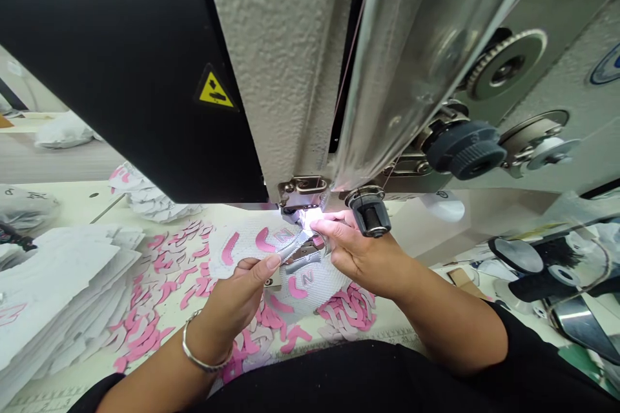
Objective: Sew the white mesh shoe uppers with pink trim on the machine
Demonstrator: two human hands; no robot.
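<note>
A white mesh shoe upper [249, 239] with pink curved patches, silver strips and "N" letters lies under the lit needle area of a sewing machine [290, 64]. My left hand [249, 284], with a silver bangle at the wrist, pinches the upper's silver edge between thumb and fingers. Close to the needle, my right hand [356, 245] has its fingers pressed together on the upper's other side. Part of that hand is hidden behind a black knob [371, 213]. The needle itself is lost in the glare.
Many loose pink pieces [140, 329] lie scattered left of and below the upper. Stacked white sheets [58, 290] stand at the left, with more uppers [155, 197] behind. Thread spools [545, 287] and a dark scissor-like tool lie at the right. The machine head fills the space above.
</note>
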